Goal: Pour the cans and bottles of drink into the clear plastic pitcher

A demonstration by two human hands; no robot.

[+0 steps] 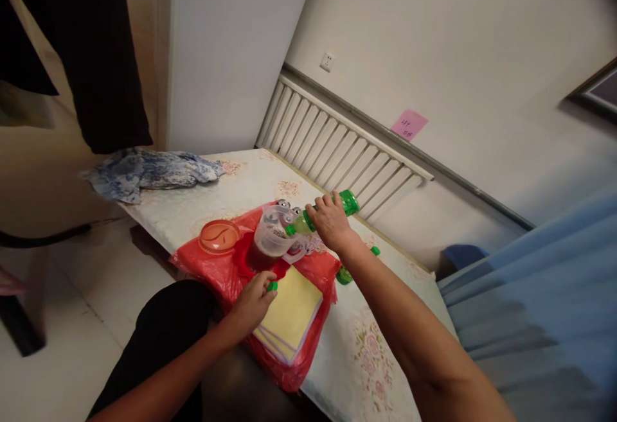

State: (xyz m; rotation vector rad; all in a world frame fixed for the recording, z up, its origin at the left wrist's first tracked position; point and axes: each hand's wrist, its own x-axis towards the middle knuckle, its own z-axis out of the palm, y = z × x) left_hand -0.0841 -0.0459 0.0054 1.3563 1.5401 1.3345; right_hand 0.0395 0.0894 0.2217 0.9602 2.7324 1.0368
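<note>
My right hand (330, 221) is wrapped round a green plastic bottle (350, 202), tilted with its neck down at the rim of a clear plastic pitcher (270, 236). Dark liquid with a paler layer above it stands in the pitcher. My left hand (254, 300) pinches a small green bottle cap (272, 286) just in front of the pitcher. Under the pitcher is a red dish (245, 261), partly hidden. An orange round lid (219, 236) lies to the left, and yellow sheets (294, 309) lie to the right, all on a red plastic bag (193, 258).
A second green bottle (345, 274) stands behind my right forearm on the floral-covered table (332, 358). Blue-and-white cloth (159, 170) lies at the far left end. A radiator (328, 133) runs along the wall, and a blue curtain (540, 293) hangs at the right.
</note>
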